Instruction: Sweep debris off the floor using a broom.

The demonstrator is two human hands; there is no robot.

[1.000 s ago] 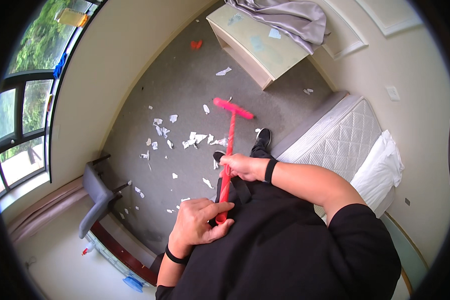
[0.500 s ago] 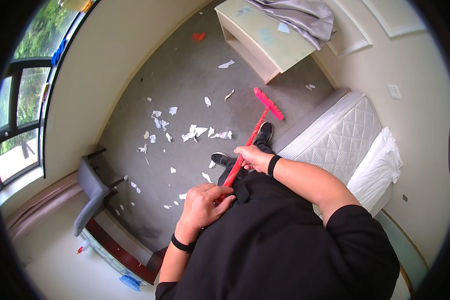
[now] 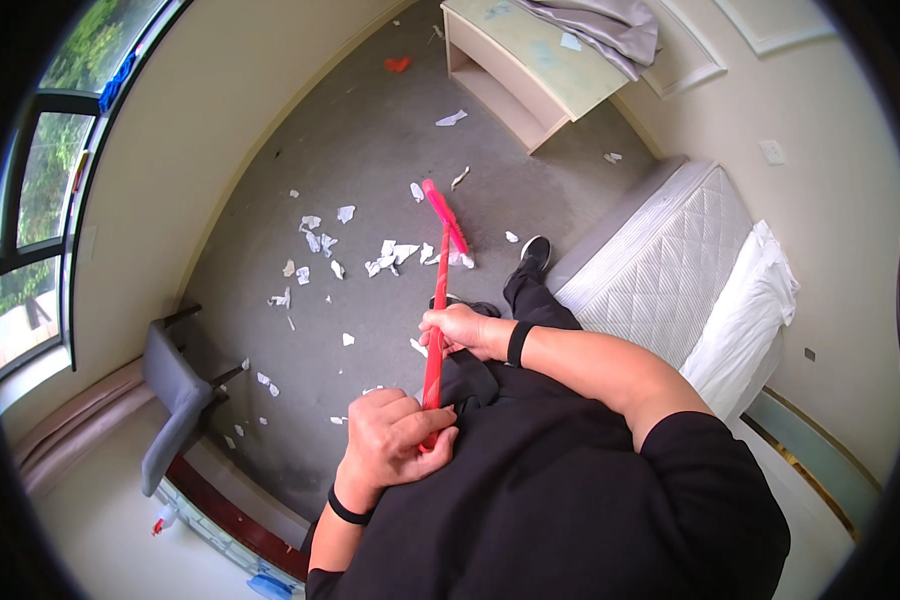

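A broom (image 3: pixel 438 290) with a red handle and a pink bristle head slants away from my body to the floor. My left hand (image 3: pixel 394 436) is closed round the top end of the handle, close to my belly. Farther down, my right hand (image 3: pixel 459 330) grips the handle from the right. The bristles touch down among scraps of white paper (image 3: pixel 398 254), partly covering one crumpled piece. More scraps (image 3: pixel 321 240) lie scattered to the left of the broom head, and a lone long scrap (image 3: pixel 451 118) lies beyond it.
A grey chair (image 3: pixel 173 395) stands at the left by the wall. A mattress (image 3: pixel 660 265) with white bedding (image 3: pixel 742 305) is at the right. At the far end are a pale cabinet (image 3: pixel 540 60) with grey cloth and a red item (image 3: pixel 398 65) on the grey floor (image 3: pixel 300 420).
The broom head has swung left, from bare floor by my right foot to the paper scraps. Both hands shifted slightly left with the handle, and the view moved a little.
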